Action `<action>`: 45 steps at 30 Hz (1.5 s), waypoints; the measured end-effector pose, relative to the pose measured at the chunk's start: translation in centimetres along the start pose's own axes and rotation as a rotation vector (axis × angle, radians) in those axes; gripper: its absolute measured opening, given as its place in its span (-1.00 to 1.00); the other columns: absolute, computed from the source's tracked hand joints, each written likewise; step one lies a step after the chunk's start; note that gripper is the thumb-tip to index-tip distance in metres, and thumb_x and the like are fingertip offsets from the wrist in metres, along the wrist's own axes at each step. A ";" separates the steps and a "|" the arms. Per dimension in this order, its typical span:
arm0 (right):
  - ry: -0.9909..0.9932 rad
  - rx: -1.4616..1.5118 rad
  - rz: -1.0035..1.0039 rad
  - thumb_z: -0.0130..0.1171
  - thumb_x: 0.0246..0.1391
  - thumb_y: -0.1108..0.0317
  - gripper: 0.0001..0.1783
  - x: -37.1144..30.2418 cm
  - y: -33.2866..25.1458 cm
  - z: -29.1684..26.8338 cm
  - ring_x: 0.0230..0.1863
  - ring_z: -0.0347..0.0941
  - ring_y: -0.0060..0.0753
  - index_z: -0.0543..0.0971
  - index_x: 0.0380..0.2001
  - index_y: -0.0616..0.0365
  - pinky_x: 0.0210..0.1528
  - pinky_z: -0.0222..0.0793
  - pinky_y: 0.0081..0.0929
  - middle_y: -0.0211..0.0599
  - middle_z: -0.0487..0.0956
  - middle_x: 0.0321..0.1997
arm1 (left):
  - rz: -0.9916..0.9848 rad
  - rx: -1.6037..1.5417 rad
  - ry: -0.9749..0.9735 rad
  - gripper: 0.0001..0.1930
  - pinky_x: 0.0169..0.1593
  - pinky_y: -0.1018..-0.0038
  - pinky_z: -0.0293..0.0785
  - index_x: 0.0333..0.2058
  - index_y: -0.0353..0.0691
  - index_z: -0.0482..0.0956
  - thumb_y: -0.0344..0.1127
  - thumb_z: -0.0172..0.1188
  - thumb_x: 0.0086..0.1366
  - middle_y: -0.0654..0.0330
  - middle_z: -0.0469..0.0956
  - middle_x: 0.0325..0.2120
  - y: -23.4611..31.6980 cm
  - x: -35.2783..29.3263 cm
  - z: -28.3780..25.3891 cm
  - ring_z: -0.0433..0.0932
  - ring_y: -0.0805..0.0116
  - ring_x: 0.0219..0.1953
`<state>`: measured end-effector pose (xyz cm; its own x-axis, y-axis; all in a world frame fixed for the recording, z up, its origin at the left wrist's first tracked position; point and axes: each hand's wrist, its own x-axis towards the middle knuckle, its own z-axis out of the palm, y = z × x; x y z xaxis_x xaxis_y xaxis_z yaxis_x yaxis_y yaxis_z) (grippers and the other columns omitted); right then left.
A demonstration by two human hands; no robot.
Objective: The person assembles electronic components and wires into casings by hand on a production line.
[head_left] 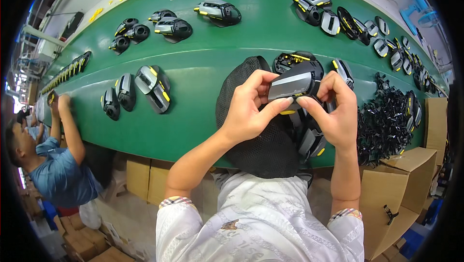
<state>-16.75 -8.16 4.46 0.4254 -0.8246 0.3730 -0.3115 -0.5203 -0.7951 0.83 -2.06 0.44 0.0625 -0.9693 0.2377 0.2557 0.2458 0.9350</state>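
Note:
Between both hands I hold a grey-and-black plastic housing above the green table. My left hand grips its left end, with the thumb along the lower edge. My right hand closes round the right end, its thumb tip close to the left one. A little yellow shows just under the thumbs. Behind the housing lies a round black part with yellow bits inside. More grey-and-black housings lie below my hands, partly covered by them. Beside my right hand is another grey housing.
A black mesh cap blocks part of the view. Small black clips are heaped at right, above an open cardboard box. Several housings stand across the green table. A co-worker in blue works at left.

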 end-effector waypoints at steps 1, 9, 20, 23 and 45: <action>-0.018 -0.022 0.019 0.39 -0.28 0.35 -0.63 0.1 0.1 0.0 -0.58 0.10 -0.68 0.32 -0.62 0.17 -0.56 0.01 -0.68 -0.51 0.26 -0.62 | 0.004 0.024 0.019 -0.64 -0.17 0.54 0.50 -0.16 -0.42 0.31 -0.46 0.23 0.12 0.09 0.51 -0.32 -0.1 0.0 0.2 0.52 0.46 -0.25; 0.013 -0.018 -0.040 0.38 -0.26 0.34 -0.62 0.0 -0.1 0.4 -0.61 0.07 -0.69 0.31 -0.60 0.17 -0.59 0.00 -0.68 -0.52 0.24 -0.63 | -0.096 -0.019 0.025 -0.67 -0.17 0.53 0.51 -0.15 -0.43 0.31 -0.45 0.19 0.16 0.07 0.51 -0.30 -0.2 0.2 0.2 0.52 0.45 -0.23; -0.040 0.038 0.070 0.38 -0.25 0.28 -0.62 0.0 0.8 -0.2 -0.60 0.09 -0.72 0.32 -0.63 0.15 -0.57 0.00 -0.69 -0.54 0.27 -0.64 | 0.004 0.050 0.065 -0.68 -0.21 0.51 0.55 -0.15 -0.45 0.35 -0.46 0.20 0.15 0.05 0.52 -0.31 -0.5 0.3 0.5 0.53 0.43 -0.26; -0.071 0.057 0.116 0.37 -0.25 0.28 -0.62 0.1 0.4 -0.4 -0.58 0.11 -0.70 0.33 -0.64 0.16 -0.55 0.02 -0.67 -0.54 0.27 -0.64 | 0.095 0.132 0.085 -0.66 -0.22 0.51 0.55 -0.16 -0.46 0.37 -0.46 0.23 0.12 0.06 0.53 -0.35 -0.6 0.1 0.7 0.55 0.42 -0.28; -0.151 0.073 0.265 0.38 -0.23 0.23 -0.60 0.7 1.4 0.1 -0.61 0.14 -0.69 0.33 -0.64 0.16 -0.58 0.07 -0.65 -0.53 0.28 -0.69 | -0.087 0.042 0.137 -0.71 -0.17 0.59 0.46 -0.16 -0.45 0.34 -0.47 0.16 0.18 0.09 0.50 -0.29 -0.5 0.1 0.7 0.49 0.48 -0.26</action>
<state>-16.80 -9.42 3.55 0.4604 -0.8844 0.0770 -0.3692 -0.2697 -0.8894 -0.01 -2.33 0.15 0.1733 -0.9775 0.1200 0.2251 0.1580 0.9614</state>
